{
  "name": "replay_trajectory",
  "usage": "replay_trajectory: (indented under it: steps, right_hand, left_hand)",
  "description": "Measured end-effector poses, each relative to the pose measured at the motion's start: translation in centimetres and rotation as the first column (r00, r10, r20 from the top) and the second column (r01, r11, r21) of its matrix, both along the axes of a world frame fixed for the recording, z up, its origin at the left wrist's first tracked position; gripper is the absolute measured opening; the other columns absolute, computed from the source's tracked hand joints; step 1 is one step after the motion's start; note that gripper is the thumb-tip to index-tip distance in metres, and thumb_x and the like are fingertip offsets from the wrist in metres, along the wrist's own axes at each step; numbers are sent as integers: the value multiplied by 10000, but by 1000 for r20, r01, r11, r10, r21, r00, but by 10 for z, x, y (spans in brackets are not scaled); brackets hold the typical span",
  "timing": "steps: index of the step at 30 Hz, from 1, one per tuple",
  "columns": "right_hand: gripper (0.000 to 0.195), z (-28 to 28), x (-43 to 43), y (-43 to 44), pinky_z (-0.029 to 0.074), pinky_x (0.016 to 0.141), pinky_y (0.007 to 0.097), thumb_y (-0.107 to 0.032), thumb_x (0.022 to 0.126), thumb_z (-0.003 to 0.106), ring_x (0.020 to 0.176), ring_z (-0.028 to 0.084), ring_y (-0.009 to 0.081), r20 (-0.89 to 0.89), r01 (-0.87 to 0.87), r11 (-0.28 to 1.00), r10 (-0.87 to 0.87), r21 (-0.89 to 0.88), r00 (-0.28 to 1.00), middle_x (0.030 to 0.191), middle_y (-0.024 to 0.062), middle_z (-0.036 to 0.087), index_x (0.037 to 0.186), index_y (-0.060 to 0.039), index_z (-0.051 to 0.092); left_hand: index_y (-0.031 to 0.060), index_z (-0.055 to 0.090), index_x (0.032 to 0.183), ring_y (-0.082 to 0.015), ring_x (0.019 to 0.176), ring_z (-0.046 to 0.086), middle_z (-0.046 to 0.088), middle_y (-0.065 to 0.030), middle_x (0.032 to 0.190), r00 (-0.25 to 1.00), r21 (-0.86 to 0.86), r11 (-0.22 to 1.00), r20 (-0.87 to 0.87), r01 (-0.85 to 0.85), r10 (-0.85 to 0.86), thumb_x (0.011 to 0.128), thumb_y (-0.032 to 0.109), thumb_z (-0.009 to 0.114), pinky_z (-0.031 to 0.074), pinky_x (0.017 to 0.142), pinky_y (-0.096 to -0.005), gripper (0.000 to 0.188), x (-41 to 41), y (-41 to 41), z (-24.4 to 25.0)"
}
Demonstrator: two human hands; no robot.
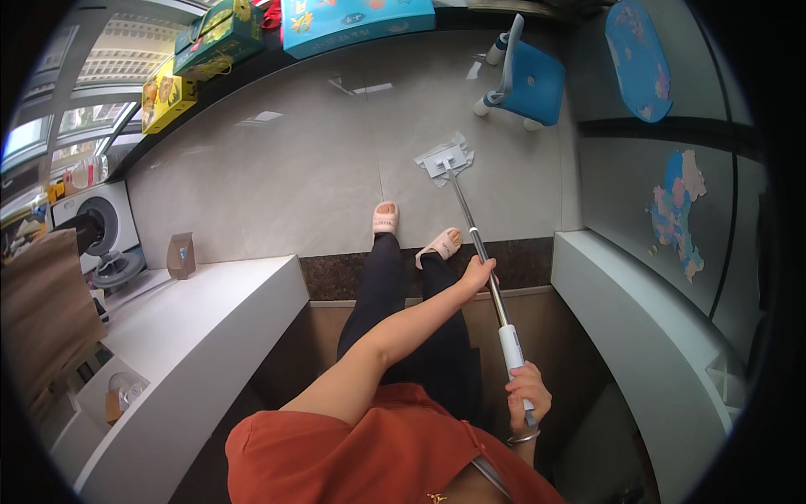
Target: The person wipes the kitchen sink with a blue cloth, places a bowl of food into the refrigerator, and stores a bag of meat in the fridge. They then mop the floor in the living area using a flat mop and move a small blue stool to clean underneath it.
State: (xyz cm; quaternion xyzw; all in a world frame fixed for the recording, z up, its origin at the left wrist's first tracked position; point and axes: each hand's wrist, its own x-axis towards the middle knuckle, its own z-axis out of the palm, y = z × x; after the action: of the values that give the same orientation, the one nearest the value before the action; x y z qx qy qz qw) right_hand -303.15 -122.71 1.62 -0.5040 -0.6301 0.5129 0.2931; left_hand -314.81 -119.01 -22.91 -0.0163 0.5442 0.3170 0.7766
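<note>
A flat mop with a telescopic metal pole (464, 205) slants across the tiled floor in front of me. My left hand (480, 275) is closed around the middle of the pole. Lower down, my right hand (529, 394) grips the white handle (510, 345) near its end, and a bracelet circles that wrist. The white mop head (445, 161) lies on the floor on a crumpled white cloth (465, 155), whose edges stick out around it. My feet, in pink slide sandals (385, 220), stand beyond a dark stone threshold (337, 275), to the left of the pole.
A blue chair (535, 85) stands at the upper right, beside grey cabinet doors (630, 189). Boxes (359, 22) line the far ledge. White-topped partitions (220, 296) flank me, with a paper bag (181, 255) on the left one. A front-loading washing machine (119, 201) stands open at far left.
</note>
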Motion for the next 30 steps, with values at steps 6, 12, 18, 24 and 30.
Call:
replay_trajectory:
  steps: [6,12,18,24,30]
  right_hand:
    - [62,-34,-67,64,342,834,394,-52,630,522,738,553,219,-266,-334,942,333,43,905,627,42,538,575,-63,494]
    - [137,-142,-288,86,394,659,322,-90,599,576,589,482,242,-325,-476,812,576,339,750,581,50,492,563,-61,447]
    - [105,-182,-307,49,346,668,277,-105,624,558,601,502,201,-254,-348,896,418,276,872,592,35,511,573,-77,471]
    - [84,-112,-142,21,319,691,291,-17,624,505,683,551,182,-120,-229,965,244,127,962,598,48,527,551,-48,478]
    - [148,-2,-66,-47,309,678,300,-54,633,493,619,537,184,310,-98,995,94,-2,946,510,17,488,513,-82,414]
  left_hand:
    - [106,334,837,-174,486,503,496,-53,597,886,-5,931,-308,-365,346,787,272,443,454,449,-342,204,-143,17,-2]
    - [80,414,933,-183,733,501,551,-42,768,778,-39,858,-443,-513,445,770,494,388,363,657,-455,446,-388,-8,-58]
    - [45,414,879,-191,524,480,504,-83,654,759,-108,817,-455,-566,466,812,346,361,420,466,-342,313,-394,-25,-104]
    - [107,333,859,-200,574,525,512,-51,637,944,-104,969,-271,-225,190,780,264,398,448,519,-431,187,-198,-1,-53]
    - [71,449,741,-141,535,527,550,-46,606,994,-62,998,112,-4,10,729,217,411,412,477,-287,152,-65,-56,5]
